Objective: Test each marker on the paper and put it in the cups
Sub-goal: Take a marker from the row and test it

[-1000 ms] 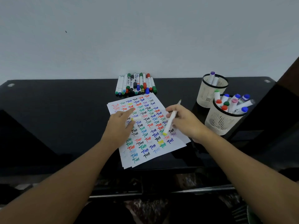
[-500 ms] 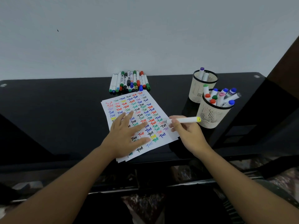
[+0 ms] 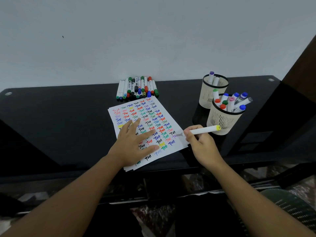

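Observation:
A white sheet of paper (image 3: 171, 117), covered in coloured "Test" words, lies on the black table (image 3: 59, 117). My left hand (image 3: 135, 144) presses flat on the paper with spread fingers. My right hand (image 3: 200, 142) grips a white marker (image 3: 203, 130) with a yellow end cap, held nearly level, its grey tip touching the paper's right edge. Two cream mesh cups stand at the right: the near cup (image 3: 222, 120) holds several markers, the far cup (image 3: 211, 93) holds two. A pile of markers (image 3: 138, 88) lies behind the paper.
A pale wall rises behind the table. A dark wooden panel (image 3: 301, 69) stands at the far right. The table's front edge runs just below the paper, with a lower shelf and patterned cloth beneath it.
My right hand turned the marker from upright to nearly level, yellow cap now pointing right, and shifted to the paper's right edge. My left hand spread flat lower on the sheet.

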Available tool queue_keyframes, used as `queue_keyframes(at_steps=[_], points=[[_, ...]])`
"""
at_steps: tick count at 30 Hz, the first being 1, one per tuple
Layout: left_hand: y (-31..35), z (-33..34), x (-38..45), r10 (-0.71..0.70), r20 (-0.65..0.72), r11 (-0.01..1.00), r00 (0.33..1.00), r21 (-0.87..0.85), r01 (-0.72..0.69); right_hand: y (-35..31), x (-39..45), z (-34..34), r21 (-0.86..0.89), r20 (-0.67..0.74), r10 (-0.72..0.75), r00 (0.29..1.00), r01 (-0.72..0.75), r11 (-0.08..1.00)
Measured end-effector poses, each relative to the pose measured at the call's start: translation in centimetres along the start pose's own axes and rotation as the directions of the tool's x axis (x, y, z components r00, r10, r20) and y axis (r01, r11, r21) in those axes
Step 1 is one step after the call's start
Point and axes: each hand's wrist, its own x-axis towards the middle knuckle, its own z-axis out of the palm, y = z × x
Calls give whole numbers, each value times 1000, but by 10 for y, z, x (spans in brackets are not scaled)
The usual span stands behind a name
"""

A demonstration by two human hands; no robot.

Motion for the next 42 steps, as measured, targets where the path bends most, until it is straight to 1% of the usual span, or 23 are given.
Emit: queue_keyframes(at_steps=[8, 14, 19, 32, 36, 39, 42], points=[[0, 1, 2, 4, -2, 1000, 1000, 12, -4, 1, -2, -1, -56, 45, 13, 999, -10, 998], [-2, 1, 2, 7, -8, 1000, 1000, 12, -7, -1, -2, -7, -17, 84, 1, 996, 0, 1000], [-2, 2, 2, 8, -14, 1000, 1000, 18, -8, 5, -6, -6, -27, 49, 6, 999, -5, 1000], [-3, 4, 4, 11, -22, 1000, 1000, 28, -10, 9, -4, -3, -150, 70, 8, 998, 3, 989], [-3, 4, 3, 16, -21, 999, 1000, 30, -15, 8, -4, -2, -165, 16, -15, 1000, 18, 986], [-2, 3, 3, 12, -17, 999, 1000, 33, -11, 6, -4, -3, -165, 40, 5, 999, 1, 986], [-2, 3, 3, 13, -15, 999, 1000, 34, -12, 6, -6, -4, -184, 68, -4, 998, 16, 983]])
